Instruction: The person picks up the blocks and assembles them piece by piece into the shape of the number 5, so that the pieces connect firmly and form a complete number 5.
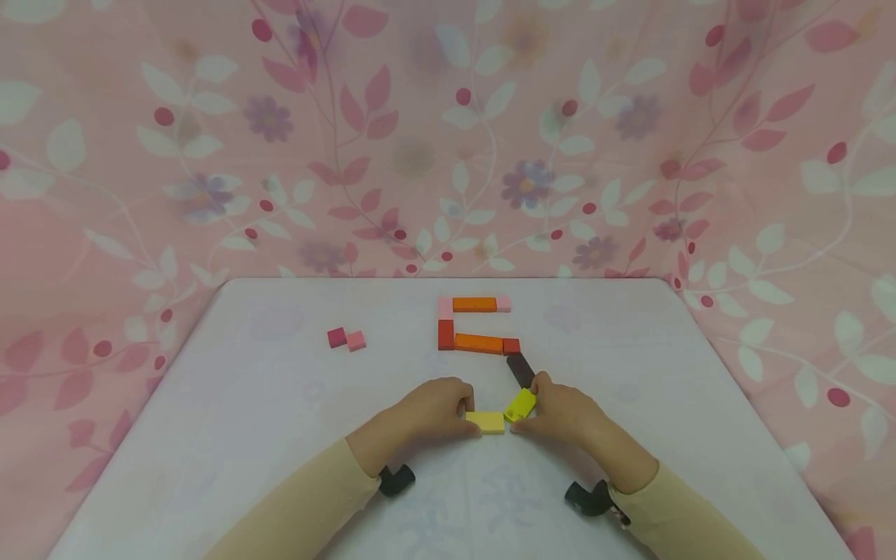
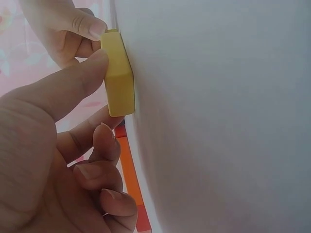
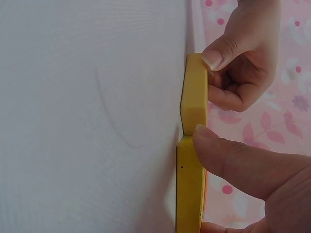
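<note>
My left hand (image 1: 437,408) pinches a pale yellow rectangular block (image 1: 486,422) between thumb and index finger, flat on the table. In the left wrist view the other fingers of that hand (image 2: 104,179) are curled beside it, off the block. My right hand (image 1: 563,412) holds a brighter yellow block (image 1: 521,405), thumb on the near side and fingers on the far side. In the right wrist view this yellow block (image 3: 188,184) meets the end of the pale one (image 3: 195,92) at an angle. A dark block (image 1: 521,370) lies just beyond my right fingertips.
Farther back, orange blocks (image 1: 474,305), red blocks (image 1: 446,335) and light pink blocks (image 1: 503,304) form a line of bends leading to the dark block. A dark red cube (image 1: 337,337) and a pink cube (image 1: 356,341) lie left on the white table (image 1: 245,389). Behind hangs a floral cloth (image 1: 420,140).
</note>
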Action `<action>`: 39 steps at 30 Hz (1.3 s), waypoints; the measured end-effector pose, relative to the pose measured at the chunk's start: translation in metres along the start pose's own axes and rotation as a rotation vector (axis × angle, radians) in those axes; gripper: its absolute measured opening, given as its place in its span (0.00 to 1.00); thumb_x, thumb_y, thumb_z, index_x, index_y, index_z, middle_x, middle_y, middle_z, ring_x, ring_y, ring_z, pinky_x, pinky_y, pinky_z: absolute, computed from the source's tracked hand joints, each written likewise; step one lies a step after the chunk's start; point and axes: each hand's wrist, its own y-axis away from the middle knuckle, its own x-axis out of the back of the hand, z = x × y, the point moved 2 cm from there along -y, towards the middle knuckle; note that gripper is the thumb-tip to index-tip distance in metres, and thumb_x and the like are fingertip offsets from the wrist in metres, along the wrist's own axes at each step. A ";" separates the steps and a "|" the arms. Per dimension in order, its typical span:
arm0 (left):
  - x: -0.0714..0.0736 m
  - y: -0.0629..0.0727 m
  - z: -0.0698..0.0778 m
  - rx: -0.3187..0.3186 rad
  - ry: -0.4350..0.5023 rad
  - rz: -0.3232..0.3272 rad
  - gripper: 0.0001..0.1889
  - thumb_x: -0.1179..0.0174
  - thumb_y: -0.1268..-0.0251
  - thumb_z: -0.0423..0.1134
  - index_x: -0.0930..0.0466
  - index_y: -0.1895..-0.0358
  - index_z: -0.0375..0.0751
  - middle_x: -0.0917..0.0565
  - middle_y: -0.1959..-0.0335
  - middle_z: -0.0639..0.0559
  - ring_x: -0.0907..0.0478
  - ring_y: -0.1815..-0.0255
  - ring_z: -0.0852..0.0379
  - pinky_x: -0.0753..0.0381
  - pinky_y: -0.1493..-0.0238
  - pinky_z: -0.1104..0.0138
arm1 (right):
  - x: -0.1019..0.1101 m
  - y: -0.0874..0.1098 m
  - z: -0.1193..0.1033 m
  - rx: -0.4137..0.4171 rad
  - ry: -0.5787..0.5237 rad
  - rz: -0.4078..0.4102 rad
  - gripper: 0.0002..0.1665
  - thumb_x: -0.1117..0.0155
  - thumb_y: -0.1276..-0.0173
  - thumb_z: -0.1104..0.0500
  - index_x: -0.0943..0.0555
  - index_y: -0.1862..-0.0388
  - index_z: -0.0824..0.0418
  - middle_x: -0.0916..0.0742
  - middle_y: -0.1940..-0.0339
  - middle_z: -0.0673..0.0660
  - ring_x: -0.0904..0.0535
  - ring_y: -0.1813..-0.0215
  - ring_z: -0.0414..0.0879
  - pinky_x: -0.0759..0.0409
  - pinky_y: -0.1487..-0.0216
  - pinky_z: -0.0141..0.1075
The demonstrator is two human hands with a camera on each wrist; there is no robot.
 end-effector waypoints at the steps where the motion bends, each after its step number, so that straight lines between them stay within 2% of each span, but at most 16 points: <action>1: 0.000 0.000 0.000 0.001 0.001 0.000 0.14 0.27 0.45 0.55 0.19 0.63 0.56 0.24 0.73 0.59 0.28 0.70 0.60 0.26 0.66 0.67 | 0.000 0.000 0.000 0.000 0.001 0.000 0.42 0.21 0.49 0.38 0.29 0.48 0.62 0.21 0.72 0.52 0.27 0.71 0.47 0.28 0.68 0.39; 29: 0.001 0.003 0.001 0.009 0.002 0.008 0.14 0.27 0.46 0.55 0.20 0.65 0.55 0.24 0.73 0.59 0.28 0.70 0.59 0.26 0.66 0.66 | -0.002 -0.001 0.000 -0.019 0.005 0.000 0.42 0.22 0.49 0.37 0.30 0.48 0.61 0.21 0.71 0.52 0.26 0.70 0.47 0.26 0.67 0.40; 39: 0.001 0.003 0.001 -0.010 -0.007 0.011 0.14 0.27 0.45 0.54 0.18 0.64 0.54 0.24 0.73 0.60 0.28 0.70 0.60 0.27 0.66 0.66 | -0.003 -0.001 0.000 -0.013 0.020 0.005 0.43 0.22 0.49 0.36 0.30 0.47 0.61 0.20 0.71 0.52 0.26 0.70 0.47 0.25 0.66 0.42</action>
